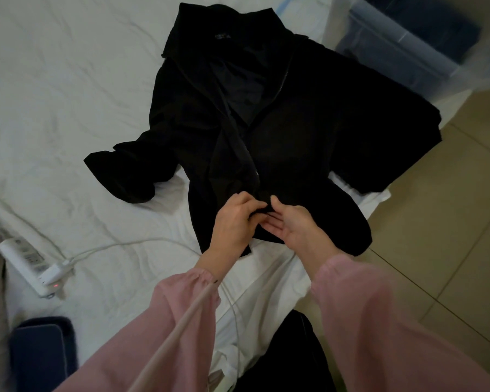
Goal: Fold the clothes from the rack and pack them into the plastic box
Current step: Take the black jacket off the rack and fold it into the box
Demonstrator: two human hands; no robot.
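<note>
Pink sleeves [181, 315] forward, reaches across white bed [54, 94]; has black jacket [300, 131] spread front-up there, likely for closing before folding, plastic box [402, 38] just beyond. With left hand [234, 222] pinches hem; with thumb of right hand [292, 226] traps facing edge, fingers straight, below zipper [257, 174].
</note>
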